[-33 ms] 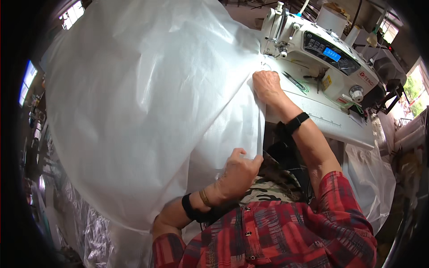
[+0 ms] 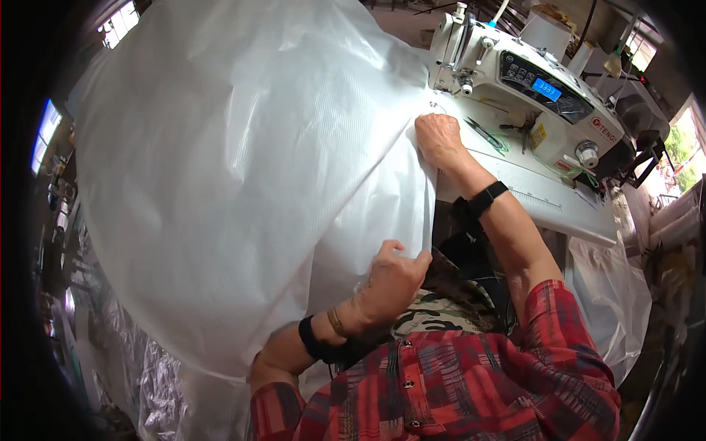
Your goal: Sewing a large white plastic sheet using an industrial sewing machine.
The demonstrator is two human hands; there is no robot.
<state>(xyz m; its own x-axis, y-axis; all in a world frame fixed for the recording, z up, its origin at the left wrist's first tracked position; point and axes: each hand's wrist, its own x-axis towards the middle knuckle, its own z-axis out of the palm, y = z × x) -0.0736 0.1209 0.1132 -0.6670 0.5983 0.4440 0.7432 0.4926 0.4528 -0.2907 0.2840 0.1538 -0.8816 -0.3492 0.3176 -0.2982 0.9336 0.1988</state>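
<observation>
A large white translucent woven plastic sheet [image 2: 243,169] billows up over the left and middle of the view. My left hand [image 2: 393,283] pinches the sheet's right edge close to my chest. My right hand [image 2: 439,140] grips the same edge farther out, with curled fingers resting on the white machine table [image 2: 544,198], just in front of the needle of a white sewing machine [image 2: 529,73]. The edge runs taut between the two hands. Both wrists wear dark bands.
Green-handled snips [image 2: 487,136] lie on the table beside my right hand. The machine has a lit blue display [image 2: 546,89]. More white sheeting [image 2: 610,294] hangs below the table at right. Crumpled silvery sheeting [image 2: 147,367] lies at lower left.
My left hand has shifted very slightly along the sheet's edge; otherwise nothing has visibly changed.
</observation>
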